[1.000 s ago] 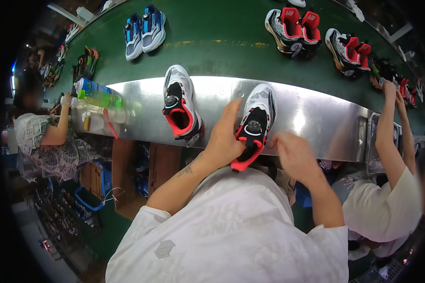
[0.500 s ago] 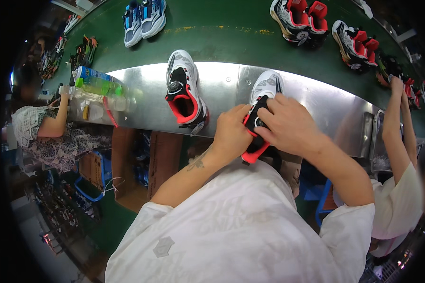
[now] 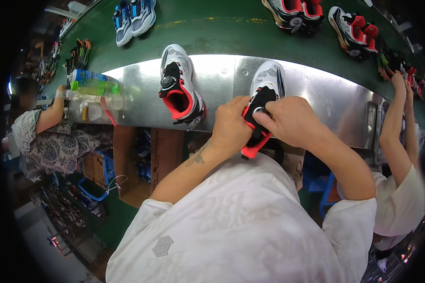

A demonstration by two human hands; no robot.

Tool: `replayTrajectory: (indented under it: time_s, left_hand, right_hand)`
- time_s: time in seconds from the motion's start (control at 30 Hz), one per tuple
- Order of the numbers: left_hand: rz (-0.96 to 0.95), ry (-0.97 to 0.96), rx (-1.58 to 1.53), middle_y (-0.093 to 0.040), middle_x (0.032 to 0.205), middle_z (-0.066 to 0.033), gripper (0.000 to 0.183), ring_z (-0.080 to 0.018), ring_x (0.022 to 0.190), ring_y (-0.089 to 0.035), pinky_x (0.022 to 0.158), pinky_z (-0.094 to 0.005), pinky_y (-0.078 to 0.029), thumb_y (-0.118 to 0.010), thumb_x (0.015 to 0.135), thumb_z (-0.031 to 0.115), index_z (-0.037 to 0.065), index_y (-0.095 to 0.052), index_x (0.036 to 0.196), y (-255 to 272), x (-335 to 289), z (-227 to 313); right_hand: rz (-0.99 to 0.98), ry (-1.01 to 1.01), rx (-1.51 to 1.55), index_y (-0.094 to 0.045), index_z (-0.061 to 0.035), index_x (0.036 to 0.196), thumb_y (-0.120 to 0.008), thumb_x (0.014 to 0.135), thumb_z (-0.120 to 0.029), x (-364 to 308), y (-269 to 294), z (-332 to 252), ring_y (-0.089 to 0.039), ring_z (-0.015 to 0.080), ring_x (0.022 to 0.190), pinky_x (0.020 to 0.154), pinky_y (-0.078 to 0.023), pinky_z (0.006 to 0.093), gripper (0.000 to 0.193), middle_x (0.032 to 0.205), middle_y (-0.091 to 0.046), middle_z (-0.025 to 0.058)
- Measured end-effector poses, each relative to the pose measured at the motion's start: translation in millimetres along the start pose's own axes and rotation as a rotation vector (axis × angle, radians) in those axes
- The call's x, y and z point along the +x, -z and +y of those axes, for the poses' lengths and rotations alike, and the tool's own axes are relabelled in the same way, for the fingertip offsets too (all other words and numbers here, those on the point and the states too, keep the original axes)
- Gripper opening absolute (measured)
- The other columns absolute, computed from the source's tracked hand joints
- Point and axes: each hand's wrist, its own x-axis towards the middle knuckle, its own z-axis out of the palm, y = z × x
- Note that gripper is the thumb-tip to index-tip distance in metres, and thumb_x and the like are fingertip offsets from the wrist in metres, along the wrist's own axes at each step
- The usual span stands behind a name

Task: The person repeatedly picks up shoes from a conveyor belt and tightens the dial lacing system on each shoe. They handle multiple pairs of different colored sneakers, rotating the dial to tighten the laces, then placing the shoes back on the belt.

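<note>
On the metal work surface (image 3: 217,89) in front of me, a white and black sneaker with red lining (image 3: 268,78) points its toe away from me. My left hand (image 3: 231,125) is closed on the sneaker's left side near the collar. My right hand (image 3: 290,118) is closed at its tongue, the thumb by the round dial. Both hands partly cover the upper. A matching sneaker (image 3: 177,85) stands upright to the left, untouched, its red-lined opening toward me.
Beyond the metal lies a green conveyor belt (image 3: 212,33) with blue sneakers (image 3: 134,19) and red-lined pairs (image 3: 295,14). Plastic bottles (image 3: 94,87) lie at left. Below stands a cardboard box (image 3: 127,165). Co-workers' arms reach in at left (image 3: 52,115) and right (image 3: 394,113).
My right hand has shifted on the tongue, its fingers curling in more and the thumb now nearer the dial. My left hand keeps its hold. The view has tilted slightly.
</note>
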Motion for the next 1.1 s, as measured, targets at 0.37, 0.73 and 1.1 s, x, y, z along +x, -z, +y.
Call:
replayTrajectory:
  time_s: [0.37,0.73,1.1]
  left_hand:
    - [-0.076,0.037,0.118,-0.079,0.111,-0.0231,0.044,-0.0422,0.095,-0.077,0.081,-0.0441,-0.062,-0.077,0.081,0.001,-0.004,-0.075,0.124,5.5,-2.7,4.6]
    - [-0.095,0.022,0.122,-0.078,0.110,-0.0219,0.044,-0.0428,0.094,-0.077,0.080,-0.0444,-0.061,-0.078,0.079,0.003,-0.003,-0.074,0.122,3.5,-1.3,2.9]
    - [-0.102,0.004,0.113,-0.078,0.109,-0.0217,0.046,-0.0422,0.094,-0.077,0.080,-0.0435,-0.061,-0.079,0.077,0.003,-0.001,-0.075,0.122,4.0,0.0,5.1]
  right_hand:
    - [-0.123,-0.207,0.053,-0.071,-0.0021,0.095,-0.072,0.097,-0.038,0.7,7.4,-13.2,-0.071,0.0369,0.089,0.072,-0.056,0.0490,0.036,0.087,-0.072,0.0179]
    - [0.307,0.095,0.109,-0.069,-0.0029,0.090,-0.070,0.099,-0.040,-10.5,-3.8,1.4,-0.070,0.0357,0.086,0.075,-0.057,0.0478,0.038,0.087,-0.072,0.0163]
    - [0.363,0.129,0.219,-0.067,-0.0039,0.090,-0.073,0.098,-0.038,-10.6,-8.0,6.3,-0.070,0.0361,0.083,0.073,-0.057,0.0483,0.036,0.083,-0.072,0.0158]
